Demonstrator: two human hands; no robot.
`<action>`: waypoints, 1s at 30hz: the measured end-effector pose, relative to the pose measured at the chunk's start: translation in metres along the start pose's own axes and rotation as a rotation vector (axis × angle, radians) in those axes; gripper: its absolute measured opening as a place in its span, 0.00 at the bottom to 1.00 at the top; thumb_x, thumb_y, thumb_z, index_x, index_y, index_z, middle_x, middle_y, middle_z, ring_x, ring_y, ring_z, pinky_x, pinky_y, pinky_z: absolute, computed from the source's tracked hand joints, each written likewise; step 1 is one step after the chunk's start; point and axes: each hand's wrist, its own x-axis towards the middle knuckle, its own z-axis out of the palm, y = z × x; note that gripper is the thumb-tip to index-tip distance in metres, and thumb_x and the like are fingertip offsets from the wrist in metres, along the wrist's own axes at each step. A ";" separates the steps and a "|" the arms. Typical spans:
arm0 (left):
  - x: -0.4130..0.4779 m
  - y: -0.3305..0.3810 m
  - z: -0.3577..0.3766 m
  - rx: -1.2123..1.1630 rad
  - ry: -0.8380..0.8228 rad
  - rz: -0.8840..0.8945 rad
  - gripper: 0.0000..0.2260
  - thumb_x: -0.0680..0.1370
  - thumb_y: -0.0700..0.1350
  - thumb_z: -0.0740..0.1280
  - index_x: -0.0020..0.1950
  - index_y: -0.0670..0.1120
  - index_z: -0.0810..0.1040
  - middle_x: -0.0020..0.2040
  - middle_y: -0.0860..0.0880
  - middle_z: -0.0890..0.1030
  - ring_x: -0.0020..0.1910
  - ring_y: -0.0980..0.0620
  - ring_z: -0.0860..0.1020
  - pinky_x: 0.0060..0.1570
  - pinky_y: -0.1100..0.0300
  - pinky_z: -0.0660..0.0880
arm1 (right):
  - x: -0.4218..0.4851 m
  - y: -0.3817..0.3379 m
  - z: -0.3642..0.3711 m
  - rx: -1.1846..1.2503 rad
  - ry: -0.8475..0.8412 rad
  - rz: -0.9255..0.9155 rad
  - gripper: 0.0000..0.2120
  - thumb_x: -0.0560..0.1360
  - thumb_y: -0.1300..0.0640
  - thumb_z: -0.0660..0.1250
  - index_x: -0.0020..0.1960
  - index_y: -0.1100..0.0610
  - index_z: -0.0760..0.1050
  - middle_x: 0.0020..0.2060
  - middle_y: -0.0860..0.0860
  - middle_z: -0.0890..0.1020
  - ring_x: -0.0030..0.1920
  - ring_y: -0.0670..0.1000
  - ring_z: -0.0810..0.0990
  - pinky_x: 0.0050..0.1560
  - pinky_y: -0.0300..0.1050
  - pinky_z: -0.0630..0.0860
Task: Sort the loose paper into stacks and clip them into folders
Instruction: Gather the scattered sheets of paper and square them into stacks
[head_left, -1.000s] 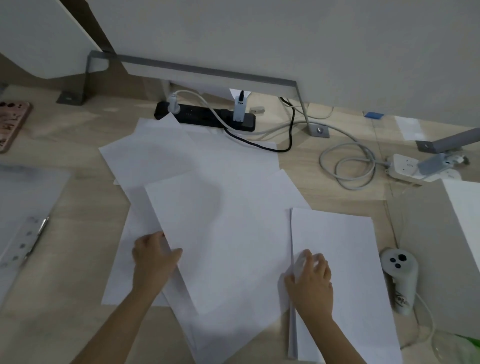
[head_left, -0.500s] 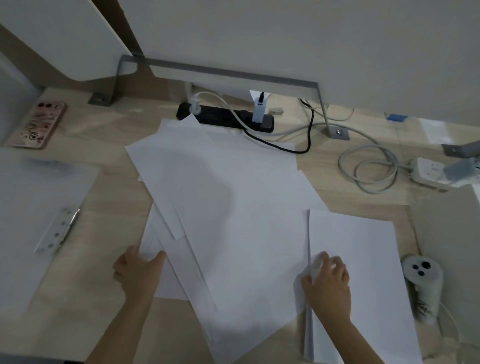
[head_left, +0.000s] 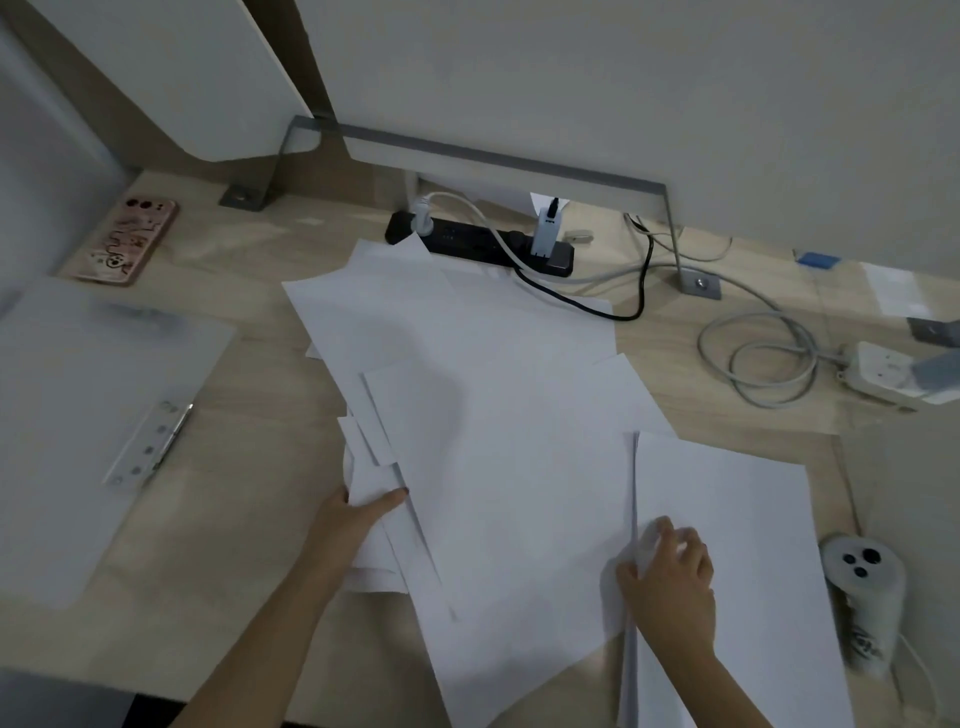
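**Both hands on the paper, folder waiting at the left**

The left hand (head_left: 353, 525) sits at about 7 o'clock of the loose sheets (head_left: 467, 395), thumb stretched over the top of a few fanned edges and the other fingers hidden beneath them, so it grips those sheets at their near left edge. The right hand (head_left: 670, 582) rests at 5 o'clock on the neat stack (head_left: 737, 519), fingers bent and slightly spread, fingertips pressing down on the top sheet beside the stack's left edge; whether the thumb hooks under that edge cannot be told.

The loose sheets lie overlapped across the middle of the desk (head_left: 249, 519), most with their long axis tilted from 11 o'clock toward 5 o'clock. The far corner of the pile reaches the black power strip (head_left: 478, 244) at 12 o'clock. The neat stack runs nearly straight, long axis from 12 toward 6 o'clock, and overlaps the right margin of the loose pile.

The open folder (head_left: 78, 415) lies flat at 9 o'clock, well apart from the paper, its metal clip (head_left: 150, 441) slanting from 1 toward 7 o'clock. A phone (head_left: 130, 241) lies at 10 o'clock, and a white controller (head_left: 862, 597) lies just right of the stack at 4 o'clock.
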 end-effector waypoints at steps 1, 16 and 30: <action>0.000 -0.002 0.005 -0.007 -0.015 -0.001 0.14 0.70 0.42 0.74 0.53 0.44 0.75 0.45 0.46 0.79 0.41 0.51 0.77 0.48 0.57 0.71 | 0.000 0.000 0.000 0.000 0.000 0.000 0.27 0.73 0.50 0.62 0.69 0.56 0.58 0.68 0.59 0.61 0.70 0.62 0.61 0.61 0.59 0.72; 0.027 0.010 -0.067 0.174 0.046 0.033 0.14 0.71 0.37 0.72 0.56 0.35 0.78 0.56 0.36 0.80 0.43 0.46 0.79 0.52 0.53 0.73 | -0.002 0.000 -0.004 -0.013 -0.015 -0.005 0.28 0.74 0.50 0.62 0.70 0.56 0.58 0.69 0.59 0.61 0.69 0.61 0.62 0.60 0.56 0.73; 0.037 -0.008 -0.080 0.029 0.115 -0.027 0.17 0.79 0.46 0.63 0.66 0.40 0.72 0.64 0.42 0.75 0.63 0.42 0.72 0.60 0.53 0.66 | 0.019 -0.113 -0.016 0.557 -0.287 -0.030 0.25 0.73 0.55 0.68 0.67 0.58 0.65 0.61 0.58 0.73 0.57 0.58 0.75 0.58 0.48 0.73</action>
